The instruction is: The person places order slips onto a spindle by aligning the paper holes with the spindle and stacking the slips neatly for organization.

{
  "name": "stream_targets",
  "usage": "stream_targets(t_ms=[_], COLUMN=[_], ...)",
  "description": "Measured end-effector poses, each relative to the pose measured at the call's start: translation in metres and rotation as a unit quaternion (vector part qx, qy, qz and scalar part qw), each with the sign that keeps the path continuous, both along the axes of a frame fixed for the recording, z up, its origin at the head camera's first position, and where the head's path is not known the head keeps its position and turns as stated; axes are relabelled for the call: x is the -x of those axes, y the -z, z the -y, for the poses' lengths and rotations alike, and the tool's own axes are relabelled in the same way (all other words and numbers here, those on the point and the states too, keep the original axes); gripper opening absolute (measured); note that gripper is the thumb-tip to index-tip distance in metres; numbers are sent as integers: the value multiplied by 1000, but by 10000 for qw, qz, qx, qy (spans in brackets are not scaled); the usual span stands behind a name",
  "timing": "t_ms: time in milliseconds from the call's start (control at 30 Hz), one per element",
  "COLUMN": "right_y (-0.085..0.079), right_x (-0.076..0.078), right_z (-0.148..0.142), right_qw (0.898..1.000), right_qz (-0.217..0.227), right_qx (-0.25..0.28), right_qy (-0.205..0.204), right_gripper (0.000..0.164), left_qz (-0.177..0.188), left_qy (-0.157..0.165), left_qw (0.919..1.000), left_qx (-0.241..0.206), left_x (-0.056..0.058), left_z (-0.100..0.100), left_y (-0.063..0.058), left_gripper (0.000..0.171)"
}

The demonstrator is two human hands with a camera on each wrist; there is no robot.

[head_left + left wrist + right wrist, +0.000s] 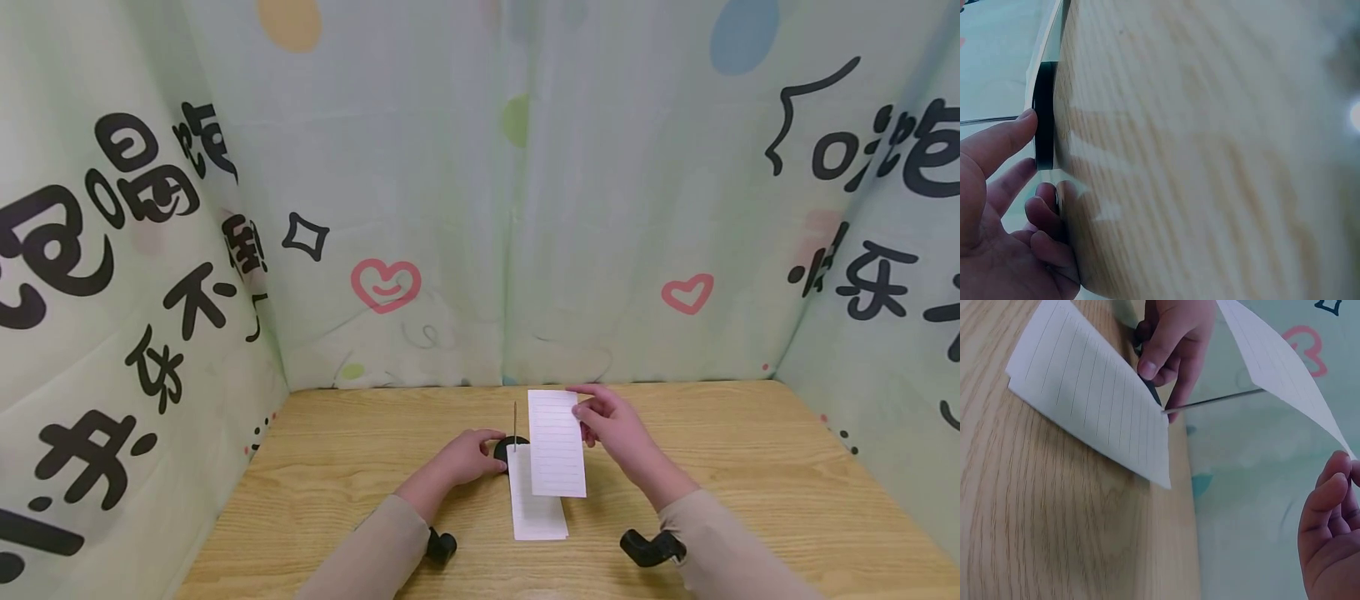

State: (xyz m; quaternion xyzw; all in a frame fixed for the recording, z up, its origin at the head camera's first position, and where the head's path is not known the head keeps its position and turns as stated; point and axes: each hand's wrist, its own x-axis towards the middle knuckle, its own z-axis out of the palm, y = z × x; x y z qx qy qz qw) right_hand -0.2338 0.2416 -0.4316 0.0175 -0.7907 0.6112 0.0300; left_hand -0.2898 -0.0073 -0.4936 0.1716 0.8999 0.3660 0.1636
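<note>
A bill spike with a round black base [501, 451] and a thin upright metal rod [515, 423] stands on the table. My left hand [467, 457] holds the base at its edge, thumb on the near side and a finger on the far side. Some lined white sheets [538, 522] are stuck on the rod near one end and lie low over the table. My right hand [606, 423] pinches another lined sheet [557, 446] by its right edge, raised above the others. In the right wrist view the rod's top reaches this sheet's edge [1272, 375].
Everything stands on a wooden table [360, 450]. Pale green printed curtains [420, 192] enclose its back and both sides. Black wrist mounts [651, 547] show beside each sleeve.
</note>
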Motion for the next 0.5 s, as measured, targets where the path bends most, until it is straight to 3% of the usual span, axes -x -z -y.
stream_targets(t_ms=[300, 500], right_y=[-4, -5], right_x=[-1, 0], right_z=[13, 15], right_qw=[9997, 9998], right_qz=[-8, 14], right_qx=[173, 147], right_qy=[-143, -128], right_gripper=[36, 35], left_qz=[68, 114], left_qy=[-52, -284], left_qw=[9999, 9990], left_qx=[-96, -325], left_x=[0, 0], left_z=[1, 4], left_y=[0, 1], left_gripper=[50, 44])
